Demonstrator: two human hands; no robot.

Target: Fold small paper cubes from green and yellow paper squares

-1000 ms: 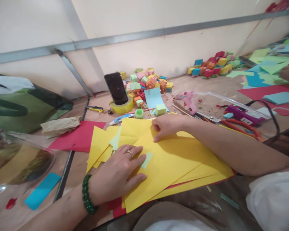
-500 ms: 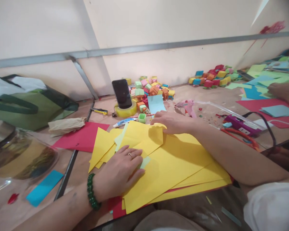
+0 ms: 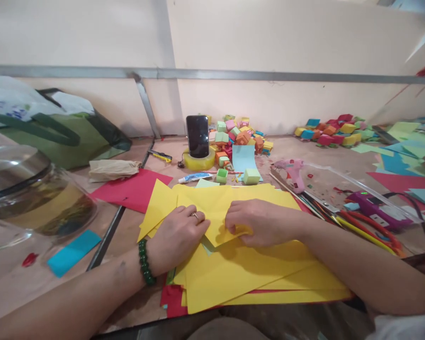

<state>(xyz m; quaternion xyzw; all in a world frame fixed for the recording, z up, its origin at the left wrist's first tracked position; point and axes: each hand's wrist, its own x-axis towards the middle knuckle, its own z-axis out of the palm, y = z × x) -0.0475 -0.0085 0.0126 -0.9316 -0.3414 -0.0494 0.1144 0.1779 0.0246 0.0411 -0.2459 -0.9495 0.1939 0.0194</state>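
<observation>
A creased yellow paper sheet [image 3: 217,232] lies between my hands, on top of a stack of larger yellow sheets [image 3: 233,276]. My right hand [image 3: 257,221] has its fingers curled, pinching a lifted, bent part of this sheet. On the sheet's left part rests my left hand [image 3: 180,238], fingers bent together and holding the paper; its fingertips are partly hidden. A pale green slip shows under the sheet's near corner. Just beyond the stack stand an open green paper box [image 3: 222,176] and a closed light green paper cube [image 3: 251,176].
A phone [image 3: 197,137] stands in a yellow tape roll [image 3: 199,160] before a pile of coloured paper cubes [image 3: 230,137]. Scissors [image 3: 368,231] and a pink glue gun [image 3: 291,172] lie at right. A glass jar [image 3: 56,203] and a green bag [image 3: 63,146] stand at left.
My right hand has come nearer, drawing the far part of the yellow sheet towards me. My left hand's fingers have bent. The light green cube and scissors now show; the view has swung left.
</observation>
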